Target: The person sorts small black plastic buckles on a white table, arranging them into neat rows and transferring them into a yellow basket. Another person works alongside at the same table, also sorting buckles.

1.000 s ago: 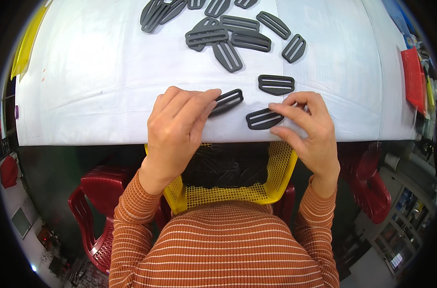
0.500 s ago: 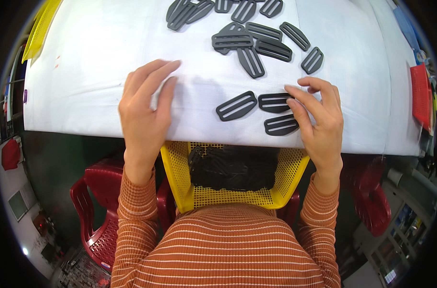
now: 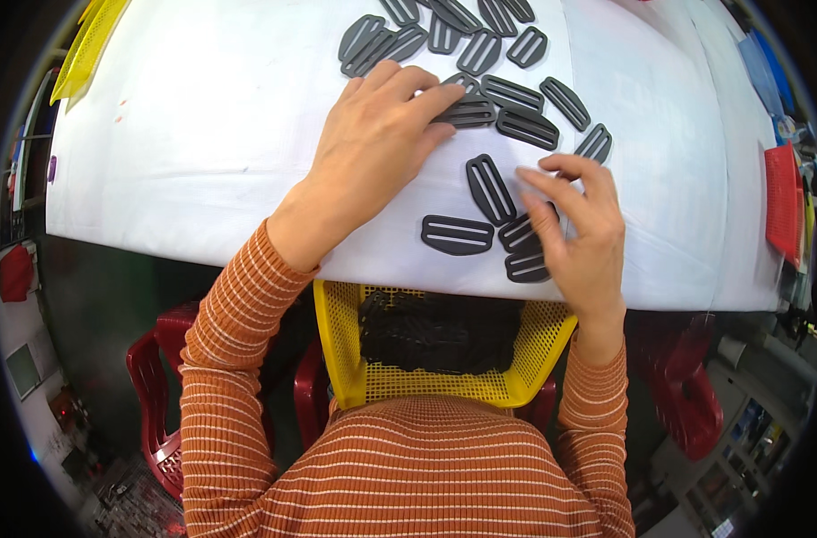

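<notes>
Buckles, black and slotted, lie on your white desk: a scattered group on the far side, four near the near edge. Your left hand reaches to the far group, its fingers at the left end of one buckle; whether they pinch it cannot be told. Your right hand is over the near four, thumb and forefinger spread. Nearer you, a yellow basket holds a black heap.
</notes>
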Motion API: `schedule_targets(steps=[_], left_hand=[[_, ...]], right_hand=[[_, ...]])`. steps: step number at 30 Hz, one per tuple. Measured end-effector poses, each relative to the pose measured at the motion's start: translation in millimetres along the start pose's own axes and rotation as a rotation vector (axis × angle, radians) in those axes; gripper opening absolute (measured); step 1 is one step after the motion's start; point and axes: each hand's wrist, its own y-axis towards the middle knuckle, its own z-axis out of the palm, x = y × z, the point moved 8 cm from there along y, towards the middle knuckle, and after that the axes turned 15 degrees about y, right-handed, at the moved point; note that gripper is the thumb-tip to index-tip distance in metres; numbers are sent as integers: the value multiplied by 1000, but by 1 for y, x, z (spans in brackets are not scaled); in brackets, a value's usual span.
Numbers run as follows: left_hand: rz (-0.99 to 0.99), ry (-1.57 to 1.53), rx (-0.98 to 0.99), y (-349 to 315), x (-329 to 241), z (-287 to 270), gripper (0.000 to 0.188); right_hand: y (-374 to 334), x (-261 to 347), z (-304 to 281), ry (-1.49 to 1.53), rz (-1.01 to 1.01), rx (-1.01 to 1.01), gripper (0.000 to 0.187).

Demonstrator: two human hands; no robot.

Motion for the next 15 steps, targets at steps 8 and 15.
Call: schedule_targets(steps=[8,15], left_hand=[[-204,-112,238,-37,4,-22,34],[-237,-173,285,-49,11,-33,31]], right_hand=[[19,-23,-9,-188,-1,-48,28],[14,-12,-5,-240,-130,13,24]])
